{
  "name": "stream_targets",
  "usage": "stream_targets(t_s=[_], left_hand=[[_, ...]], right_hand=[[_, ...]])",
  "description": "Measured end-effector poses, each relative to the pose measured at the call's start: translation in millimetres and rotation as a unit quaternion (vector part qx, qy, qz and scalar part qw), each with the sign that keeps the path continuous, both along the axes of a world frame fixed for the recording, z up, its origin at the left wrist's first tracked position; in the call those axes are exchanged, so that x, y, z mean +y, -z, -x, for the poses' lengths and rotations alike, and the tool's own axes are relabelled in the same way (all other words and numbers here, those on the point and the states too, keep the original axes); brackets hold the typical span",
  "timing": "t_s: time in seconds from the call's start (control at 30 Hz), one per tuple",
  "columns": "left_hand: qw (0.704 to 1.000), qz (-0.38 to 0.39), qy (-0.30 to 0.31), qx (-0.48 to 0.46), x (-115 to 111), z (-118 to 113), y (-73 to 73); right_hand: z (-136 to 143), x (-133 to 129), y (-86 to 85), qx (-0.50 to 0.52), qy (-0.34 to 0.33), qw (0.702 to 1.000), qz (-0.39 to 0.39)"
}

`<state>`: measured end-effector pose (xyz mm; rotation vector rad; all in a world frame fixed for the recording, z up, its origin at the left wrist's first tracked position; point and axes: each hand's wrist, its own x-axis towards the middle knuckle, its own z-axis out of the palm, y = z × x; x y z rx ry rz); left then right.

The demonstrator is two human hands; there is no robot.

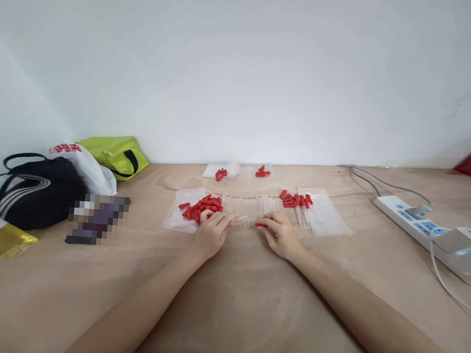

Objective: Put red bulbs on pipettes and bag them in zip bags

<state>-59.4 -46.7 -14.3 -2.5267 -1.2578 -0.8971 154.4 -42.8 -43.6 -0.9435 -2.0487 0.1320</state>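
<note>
My left hand [213,234] is closed around a thin clear tube [239,217] that pokes out to the right from the fingertips. Facing it, my right hand [279,234] pinches a small red rubber bulb [259,224], partly covered by the fingers. The bulb and the tube are apart. Behind and between the hands lies a row of clear slender tubes [243,206]. A heap of red rubber bulbs [194,210] rests on a clear plastic bag beside my left hand. More red bulbs [295,199] lie beyond my right hand, close to a flat clear bag [329,215].
Against the wall are two small groups of red bulbs [221,174] on clear bags. A black bag [38,192], a white plastic bag [86,166] and a lime-green bag [116,155] stand on the left. On the right is a power strip [405,216] with plugs and cables.
</note>
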Motion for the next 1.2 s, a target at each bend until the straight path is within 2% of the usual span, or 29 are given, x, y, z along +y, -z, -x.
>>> stream_targets(t_s=[0.13, 0.33, 0.57, 0.93, 1.2], left_hand=[[1.0, 0.004, 0.028, 0.011, -5.4, 5.4, 4.3], [0.999, 0.009, 0.026, 0.046, -6.4, -4.5, 3.9], [0.998, 0.016, 0.04, 0.049, -7.1, -2.5, 4.7], [0.995, 0.003, 0.099, 0.025, -7.2, -6.5, 7.6], [0.994, 0.007, 0.09, 0.065, -6.4, -7.2, 9.4]], right_hand=[[0.5, -1.2, 0.3, 0.005, -0.031, 0.999, 0.022], [1.7, -3.1, -0.3, -0.013, -0.035, 0.999, 0.026], [4.6, -5.8, -3.0, 0.015, -0.056, 0.998, 0.037], [4.1, -6.1, -3.5, 0.035, -0.105, 0.994, 0.009], [2.4, -7.4, -4.3, 0.016, -0.121, 0.992, -0.019]])
